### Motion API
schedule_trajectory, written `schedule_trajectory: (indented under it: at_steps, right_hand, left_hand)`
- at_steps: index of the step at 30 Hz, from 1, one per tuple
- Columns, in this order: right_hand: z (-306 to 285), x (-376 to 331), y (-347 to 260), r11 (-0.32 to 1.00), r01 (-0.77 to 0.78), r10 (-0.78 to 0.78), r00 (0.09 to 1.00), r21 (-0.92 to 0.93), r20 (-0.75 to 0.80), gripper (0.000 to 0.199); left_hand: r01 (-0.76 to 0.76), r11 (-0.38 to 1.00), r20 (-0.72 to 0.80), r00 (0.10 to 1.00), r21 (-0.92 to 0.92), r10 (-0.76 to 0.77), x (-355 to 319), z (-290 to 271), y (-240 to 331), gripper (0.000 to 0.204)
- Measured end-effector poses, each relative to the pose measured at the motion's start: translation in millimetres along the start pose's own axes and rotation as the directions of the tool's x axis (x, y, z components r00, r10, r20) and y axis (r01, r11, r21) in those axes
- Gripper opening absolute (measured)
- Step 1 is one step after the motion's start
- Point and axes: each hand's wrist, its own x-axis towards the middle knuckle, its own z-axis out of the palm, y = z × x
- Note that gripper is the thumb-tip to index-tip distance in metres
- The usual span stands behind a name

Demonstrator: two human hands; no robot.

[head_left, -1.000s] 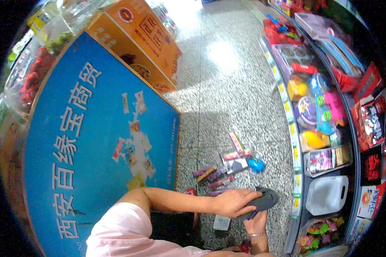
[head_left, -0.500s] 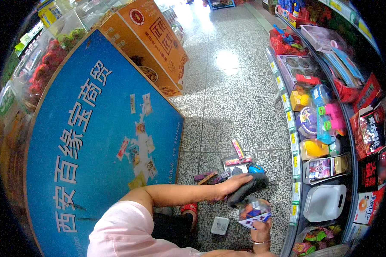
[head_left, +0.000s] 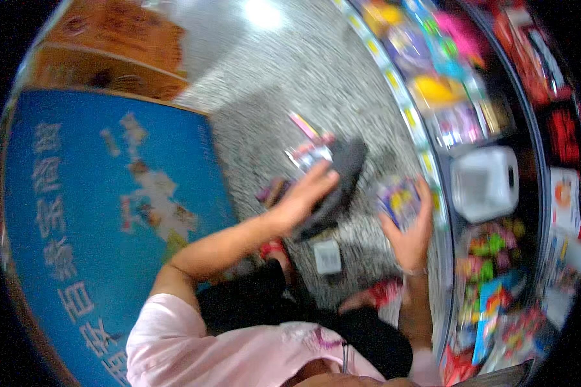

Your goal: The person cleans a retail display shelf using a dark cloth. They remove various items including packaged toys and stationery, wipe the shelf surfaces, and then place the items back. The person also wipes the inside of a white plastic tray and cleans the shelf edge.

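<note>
The picture is blurred by motion. My left hand point(head_left: 306, 197) reaches out over the floor, its fingers laid over a dark flat cloth-like piece point(head_left: 342, 177) and gripping it. To its right, my right hand point(head_left: 410, 235) holds up a small colourful packet point(head_left: 399, 198) close to the shelf front. Several slim packets point(head_left: 306, 149) lie on the speckled floor point(head_left: 290, 84) just beyond the dark piece. A small white box point(head_left: 327, 257) sits on the floor below my left hand.
A big blue printed panel point(head_left: 110, 213) stands at my left, with orange cardboard boxes point(head_left: 110, 51) behind it. Curving along the right is a shelf point(head_left: 426, 148) of bright toys and a white plastic container point(head_left: 484, 184).
The view has swung closer and blurred. My right hand has lifted the colourful packet higher toward the shelf. My left hand stays on the dark piece.
</note>
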Motion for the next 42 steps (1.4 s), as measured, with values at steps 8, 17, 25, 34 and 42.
schedule_trajectory:
  at_steps: [8, 17, 25, 34, 42]
  right_hand:
    - [10, -14, -10, 0.96, 0.24, -0.217, 0.963, -0.143, 0.156, 0.058]
    - [8, -19, -13, 0.985, 0.157, -0.16, 0.986, 0.065, 0.051, 0.064]
    - [-58, 1, 19, 0.999, -0.036, 0.039, 0.967, 0.015, -0.253, 0.077]
    - [-189, 104, 156, 0.63, -0.369, 0.153, 0.922, -0.684, -0.357, 0.077]
    - [-215, 126, 211, 0.774, -0.353, 0.336, 0.933, -0.526, -0.131, 0.088]
  left_hand:
    - [-0.629, 0.283, 0.395, 0.714, 0.724, 0.578, -6, 60, 20, 0.042]
    - [-0.047, 0.998, -0.056, 0.997, 0.034, 0.049, 16, 36, 35, 0.037]
    - [0.134, 0.991, -0.067, 0.989, 0.003, -0.134, 2, 27, 20, 0.06]
    - [0.241, 0.907, 0.099, 0.952, 0.345, -0.291, 2, 20, -10, 0.066]
    - [0.061, 0.895, 0.211, 0.963, 0.442, -0.17, 12, 16, -32, 0.055]
